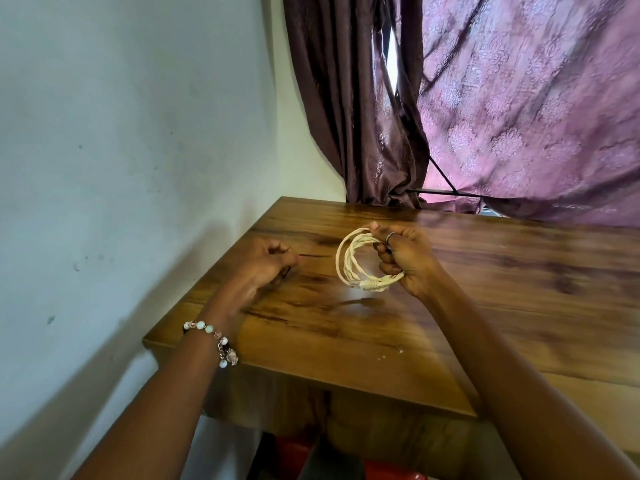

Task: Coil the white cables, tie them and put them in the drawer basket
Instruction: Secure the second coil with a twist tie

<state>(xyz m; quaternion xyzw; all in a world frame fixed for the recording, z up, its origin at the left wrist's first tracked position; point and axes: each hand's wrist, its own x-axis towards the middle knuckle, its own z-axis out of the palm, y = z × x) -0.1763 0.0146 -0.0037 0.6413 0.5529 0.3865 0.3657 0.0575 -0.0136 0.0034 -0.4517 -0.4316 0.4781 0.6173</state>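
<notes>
Your right hand (405, 259) grips the coiled white cable (356, 261) just right of centre frame, fingers curled round the right side of the loops, which hang in the air above the bench (485, 289). Your left hand (263, 263), left of centre, has its fingers loosely curled low over the wood; motion blur hides whether it pinches anything, perhaps a thin dark tie, so I cannot tell.

The cable looks light and springy: the loops will likely fan open if your grip slackens. The plug (369, 285) sticks out at the bottom of the coil and is stiffer than the cord. Hold where the strands bunch together, as you do, and bind close beside that point.

The bench is glossy brown wood, probably slick, with a few pale crumbs (391, 353) near its front edge. A pale wall (121, 150) fills the left of the frame; purple curtains (519, 98) hang at the upper right. No drawer basket is in view.
</notes>
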